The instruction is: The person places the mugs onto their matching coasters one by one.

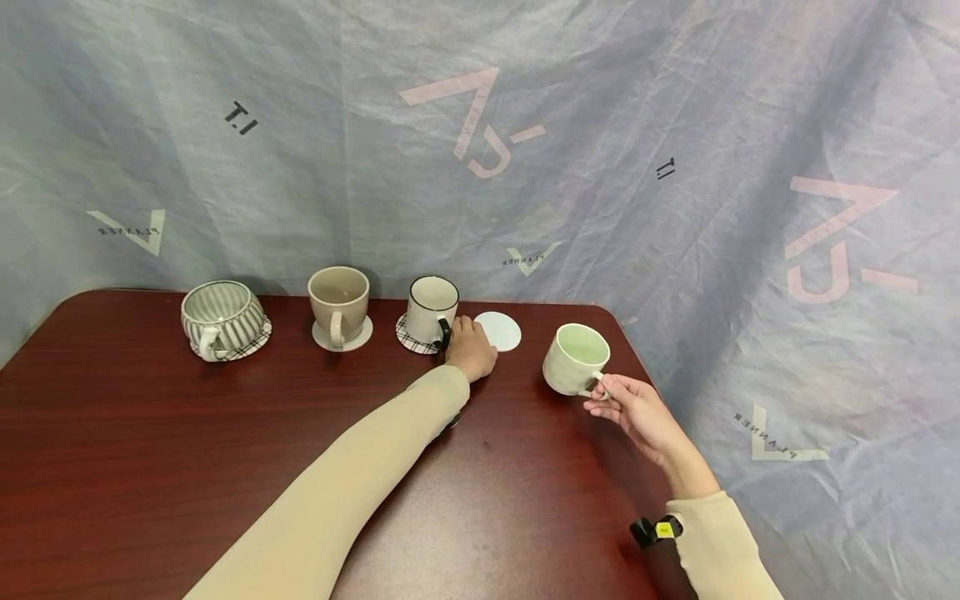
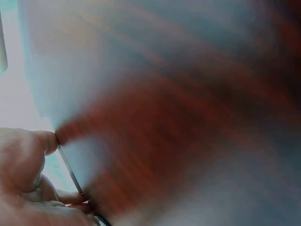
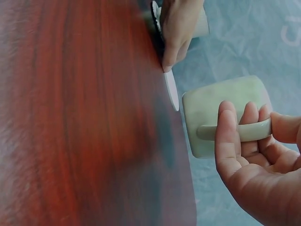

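Observation:
At the back of the table, my left hand (image 1: 471, 350) holds the edge of a round white coaster (image 1: 498, 331) between thumb and fingers. In the left wrist view, the thumb (image 2: 47, 141) and a finger meet the coaster's thin edge. Beside this hand, a white mug (image 1: 432, 310) with a black rim and black handle stands on a checked coaster (image 1: 407, 337). My right hand (image 1: 637, 412) grips the handle of a pale green mug (image 1: 576, 360). The right wrist view shows this mug raised off the table, with fingers through and around its handle (image 3: 254, 131).
Farther left, a beige mug (image 1: 337, 298) stands on a white coaster (image 1: 362, 335), and a striped cup (image 1: 221, 317) sits on a checked coaster (image 1: 258, 340). The dark red table (image 1: 187, 442) ends against a grey printed cloth (image 1: 300, 167) behind and to the right.

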